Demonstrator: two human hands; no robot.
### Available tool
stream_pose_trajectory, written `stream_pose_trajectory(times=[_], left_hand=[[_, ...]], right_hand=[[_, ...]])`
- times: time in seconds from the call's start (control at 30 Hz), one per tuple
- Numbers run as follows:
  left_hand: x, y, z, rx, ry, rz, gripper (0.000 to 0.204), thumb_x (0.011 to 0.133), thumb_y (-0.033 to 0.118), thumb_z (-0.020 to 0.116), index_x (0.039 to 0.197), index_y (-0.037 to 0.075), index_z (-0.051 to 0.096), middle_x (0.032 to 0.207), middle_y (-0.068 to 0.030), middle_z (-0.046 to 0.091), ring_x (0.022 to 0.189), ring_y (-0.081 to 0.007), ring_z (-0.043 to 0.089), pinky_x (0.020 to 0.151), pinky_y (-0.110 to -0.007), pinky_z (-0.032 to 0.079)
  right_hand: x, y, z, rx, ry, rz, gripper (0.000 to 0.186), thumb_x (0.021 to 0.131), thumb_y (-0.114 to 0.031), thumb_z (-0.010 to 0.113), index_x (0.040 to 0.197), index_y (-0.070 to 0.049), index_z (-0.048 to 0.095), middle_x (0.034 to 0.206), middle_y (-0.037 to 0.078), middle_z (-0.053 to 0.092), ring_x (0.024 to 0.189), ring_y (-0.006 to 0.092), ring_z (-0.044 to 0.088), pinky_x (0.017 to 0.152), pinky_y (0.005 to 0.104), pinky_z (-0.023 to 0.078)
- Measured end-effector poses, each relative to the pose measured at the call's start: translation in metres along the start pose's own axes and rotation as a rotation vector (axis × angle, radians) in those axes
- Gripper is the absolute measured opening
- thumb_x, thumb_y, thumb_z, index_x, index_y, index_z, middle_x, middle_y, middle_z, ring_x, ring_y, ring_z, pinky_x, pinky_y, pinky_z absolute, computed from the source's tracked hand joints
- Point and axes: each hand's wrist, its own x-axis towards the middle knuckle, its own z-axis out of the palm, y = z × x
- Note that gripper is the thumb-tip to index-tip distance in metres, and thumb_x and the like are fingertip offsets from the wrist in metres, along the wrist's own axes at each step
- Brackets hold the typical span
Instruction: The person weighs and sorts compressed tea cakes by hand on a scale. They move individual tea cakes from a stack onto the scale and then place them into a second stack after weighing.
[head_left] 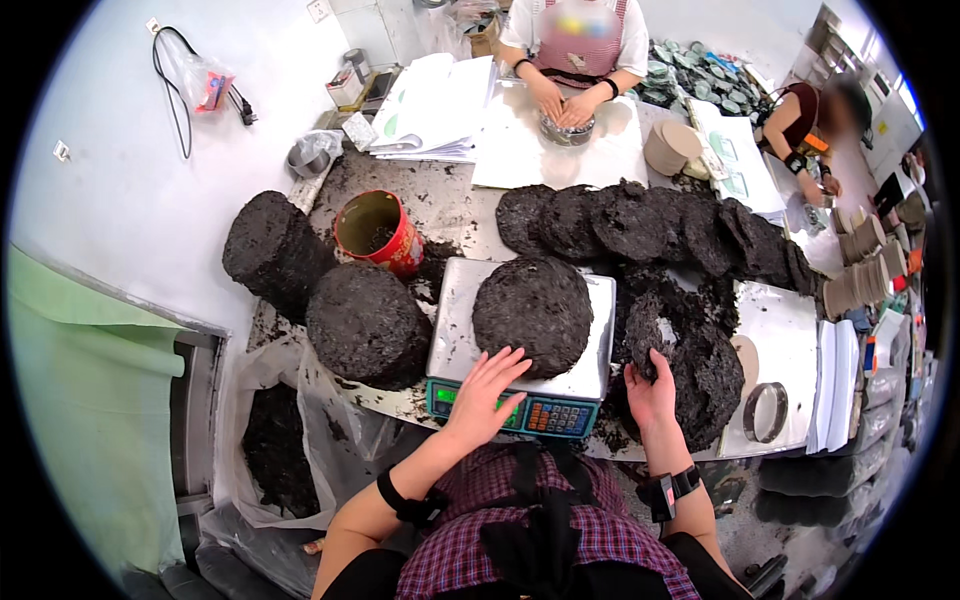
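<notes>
Dark pressed cake (532,312) sits flat on the steel pan (599,345) of my digital scale (562,416), centred, I'd judge, so the pan bears it all. My left hand (484,395) lies spread at its near edge, gripping nothing; my right hand (652,392), half curled, meets the dark clump (705,385) rightward, grip unclear. Crumbs (437,262) litter the bench (450,190); a co-worker (592,56) faces me across it, white wall (110,110) left.

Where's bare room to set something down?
Nearest: white panel, beyond the metal ring, right of the dark pile by the right hand.
Farther: white sheet, between the dark disc row and the round tin.
Crowded: scale, bearing a dark cake; left of it, stacks and red can.
</notes>
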Motion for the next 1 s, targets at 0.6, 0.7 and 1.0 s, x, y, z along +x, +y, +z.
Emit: stream_pose_trajectory(times=[0.6, 0.7, 1.0], left_hand=[[-0.072, -0.186, -0.142, -0.562, 0.743, -0.675, 0.082, 0.085, 0.018, 0.069, 0.148, 0.006, 0.018, 0.144, -0.0147, 0.035, 0.128, -0.0254, 0.039, 0.107, -0.036, 0.031], [-0.078, -0.194, -0.136, -0.525, 0.780, -0.681, 0.083, 0.085, 0.019, 0.069, 0.149, 0.007, 0.016, 0.145, -0.0145, 0.032, 0.130, -0.0254, 0.037, 0.107, -0.037, 0.030], [-0.076, -0.190, -0.133, -0.488, 0.804, -0.751, 0.083, 0.087, 0.022, 0.068, 0.148, 0.006, 0.016, 0.145, -0.0145, 0.033, 0.131, -0.0239, 0.035, 0.110, -0.036, 0.026]], right_hand=[[-0.007, 0.041, 0.074, -0.860, -0.336, -0.289, 0.042, 0.085, -0.022, 0.069, 0.117, 0.001, 0.056, 0.115, 0.009, 0.058, 0.106, 0.0194, 0.053, 0.094, 0.0329, 0.041], [0.027, 0.067, 0.066, -1.313, -0.010, -0.617, 0.055, 0.078, -0.028, 0.074, 0.123, -0.005, 0.051, 0.124, 0.014, 0.046, 0.121, 0.0290, 0.039, 0.103, 0.0388, 0.033], [0.020, 0.059, 0.045, -1.271, -0.112, -0.773, 0.054, 0.078, -0.020, 0.072, 0.126, -0.009, 0.048, 0.131, 0.015, 0.043, 0.127, 0.0324, 0.034, 0.107, 0.0419, 0.027]])
